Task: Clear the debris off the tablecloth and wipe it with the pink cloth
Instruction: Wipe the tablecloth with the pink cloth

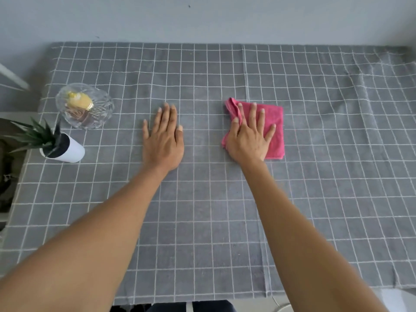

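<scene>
The pink cloth (273, 129) lies folded on the grey checked tablecloth (225, 210), a little right of its middle. The right hand (249, 136) rests palm down on the cloth's left half, fingers spread flat and not curled around it; the cloth's upper left corner is bunched up beside the index finger. The left hand (163, 140) lies flat on the bare tablecloth, left of the pink cloth and apart from it, fingers close together, thumb out, holding nothing. Farther left of the pink cloth, near the tablecloth's left edge, stands a clear glass bowl (84, 105) with something yellow inside, possibly fruit or peel; it is too blurred to tell. Just in front of the bowl is a white pot (67, 150) holding a spiky green plant (38, 134).
</scene>
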`<state>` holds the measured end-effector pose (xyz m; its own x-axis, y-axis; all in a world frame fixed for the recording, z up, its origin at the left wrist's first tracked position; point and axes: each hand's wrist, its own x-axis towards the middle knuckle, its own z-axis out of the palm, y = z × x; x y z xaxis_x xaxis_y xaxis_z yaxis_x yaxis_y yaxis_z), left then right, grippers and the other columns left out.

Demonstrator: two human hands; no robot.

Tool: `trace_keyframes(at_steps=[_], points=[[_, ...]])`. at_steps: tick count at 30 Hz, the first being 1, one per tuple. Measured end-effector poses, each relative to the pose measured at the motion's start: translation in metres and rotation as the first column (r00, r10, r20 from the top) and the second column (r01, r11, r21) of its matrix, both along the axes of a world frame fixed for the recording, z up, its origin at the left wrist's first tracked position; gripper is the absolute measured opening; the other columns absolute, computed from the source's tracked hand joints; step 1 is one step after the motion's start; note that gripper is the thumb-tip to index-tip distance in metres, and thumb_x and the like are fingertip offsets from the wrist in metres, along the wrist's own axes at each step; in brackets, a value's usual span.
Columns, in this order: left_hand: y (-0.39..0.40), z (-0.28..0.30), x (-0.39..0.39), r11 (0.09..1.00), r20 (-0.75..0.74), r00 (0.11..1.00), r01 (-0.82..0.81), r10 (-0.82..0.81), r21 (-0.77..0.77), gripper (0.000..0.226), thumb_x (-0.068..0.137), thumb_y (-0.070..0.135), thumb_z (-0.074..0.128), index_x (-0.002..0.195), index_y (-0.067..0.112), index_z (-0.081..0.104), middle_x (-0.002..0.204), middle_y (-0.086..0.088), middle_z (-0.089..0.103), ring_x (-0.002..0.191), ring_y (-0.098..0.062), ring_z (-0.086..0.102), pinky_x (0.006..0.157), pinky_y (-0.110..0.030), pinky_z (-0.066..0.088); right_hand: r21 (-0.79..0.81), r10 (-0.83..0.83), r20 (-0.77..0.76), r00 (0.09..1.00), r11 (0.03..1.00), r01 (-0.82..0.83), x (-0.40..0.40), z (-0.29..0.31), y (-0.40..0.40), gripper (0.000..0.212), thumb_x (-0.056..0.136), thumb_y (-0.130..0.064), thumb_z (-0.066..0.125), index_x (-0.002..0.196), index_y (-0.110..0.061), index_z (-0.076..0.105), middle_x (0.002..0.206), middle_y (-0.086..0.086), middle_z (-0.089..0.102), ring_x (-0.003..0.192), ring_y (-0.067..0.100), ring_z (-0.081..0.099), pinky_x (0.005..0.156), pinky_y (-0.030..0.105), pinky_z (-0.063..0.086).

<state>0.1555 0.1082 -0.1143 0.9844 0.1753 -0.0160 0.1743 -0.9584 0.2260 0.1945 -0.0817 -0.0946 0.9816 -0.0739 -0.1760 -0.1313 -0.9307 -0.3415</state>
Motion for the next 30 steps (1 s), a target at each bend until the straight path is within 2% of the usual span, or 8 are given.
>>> trace_keyframes(at_steps=[5,7,12,16,20,25,27,30], points=[[-0.001,0.001,0.0,1.0,0.021,1.0,-0.005,0.005,-0.011,0.053,0.102,0.032,0.016,0.152,0.019,0.005,0.16,0.004,0.001,0.147,-0.012,-0.001,0.118,-0.045,-0.004,0.006,0.27,0.024,0.963,0.963,-0.27,0.01,0.0,0.064,0.051,0.102,-0.041,0.011,0.151,-0.039,0.001,0.162,-0.005,-0.007,0.148,0.018,-0.012,0.116,0.052,-0.014],[0.0,0.001,0.001,1.0,0.022,1.0,-0.003,0.003,-0.021,0.052,0.102,0.031,0.016,0.152,0.019,0.006,0.16,0.004,0.002,0.147,-0.012,-0.001,0.117,-0.044,-0.005,-0.008,0.318,0.037,0.947,0.948,-0.318,0.011,-0.001,0.066,0.05,0.102,-0.04,0.011,0.151,-0.039,0.001,0.162,-0.006,-0.005,0.148,0.017,-0.01,0.116,0.05,-0.013],[0.001,0.0,0.001,0.999,0.006,1.0,-0.01,0.01,-0.032,0.052,0.102,0.031,0.015,0.152,0.021,0.004,0.16,0.004,0.0,0.147,-0.012,-0.003,0.118,-0.044,-0.005,-0.027,0.29,0.018,0.957,0.957,-0.289,0.019,-0.002,0.026,0.05,0.102,-0.039,0.011,0.151,-0.038,-0.002,0.161,-0.008,-0.005,0.148,0.014,-0.009,0.118,0.048,-0.011],[0.002,0.0,0.002,0.999,-0.008,1.0,-0.012,0.012,-0.044,0.052,0.102,0.031,0.015,0.152,0.021,0.001,0.16,0.005,-0.003,0.147,-0.012,-0.005,0.118,-0.043,-0.007,-0.083,0.182,0.013,0.983,0.98,-0.18,0.029,-0.002,-0.028,0.048,0.102,-0.041,0.008,0.144,-0.039,-0.015,0.16,-0.007,-0.01,0.147,0.015,-0.012,0.118,0.049,-0.009],[0.0,0.001,0.001,0.999,0.008,1.0,-0.021,0.021,-0.037,0.052,0.103,0.031,0.017,0.152,0.021,0.003,0.16,0.005,-0.002,0.147,-0.011,-0.004,0.117,-0.042,-0.009,-0.109,0.026,-0.028,0.999,0.994,-0.029,0.037,-0.001,-0.072,0.052,0.101,-0.042,0.005,0.151,-0.033,-0.006,0.161,-0.006,-0.011,0.148,0.016,-0.011,0.119,0.049,-0.008],[0.0,0.0,0.001,0.999,0.01,1.0,-0.026,0.026,-0.032,0.053,0.102,0.031,0.016,0.152,0.021,0.003,0.16,0.005,-0.002,0.147,-0.012,-0.004,0.116,-0.042,-0.009,-0.096,-0.078,-0.051,0.996,0.993,0.073,0.036,0.002,-0.051,0.051,0.101,-0.041,0.007,0.151,-0.037,-0.001,0.161,-0.006,-0.012,0.147,0.016,-0.014,0.117,0.05,-0.012],[-0.001,0.0,0.001,0.999,0.013,1.0,-0.017,0.018,-0.029,0.053,0.102,0.031,0.016,0.152,0.02,0.003,0.16,0.004,-0.001,0.147,-0.012,-0.003,0.116,-0.043,-0.009,-0.102,-0.03,-0.059,0.998,0.995,0.023,0.032,0.002,-0.028,0.052,0.101,-0.043,0.006,0.151,-0.037,-0.007,0.16,-0.004,-0.014,0.147,0.018,-0.016,0.116,0.051,-0.013],[0.0,0.0,0.001,0.999,0.019,1.0,-0.018,0.019,-0.04,0.053,0.102,0.03,0.018,0.152,0.02,0.005,0.16,0.004,0.001,0.147,-0.012,-0.001,0.116,-0.044,-0.007,-0.055,0.166,-0.036,0.986,0.984,-0.168,0.012,0.001,0.019,0.051,0.101,-0.044,0.005,0.15,-0.041,-0.009,0.16,-0.004,-0.013,0.147,0.019,-0.016,0.115,0.051,-0.015]])
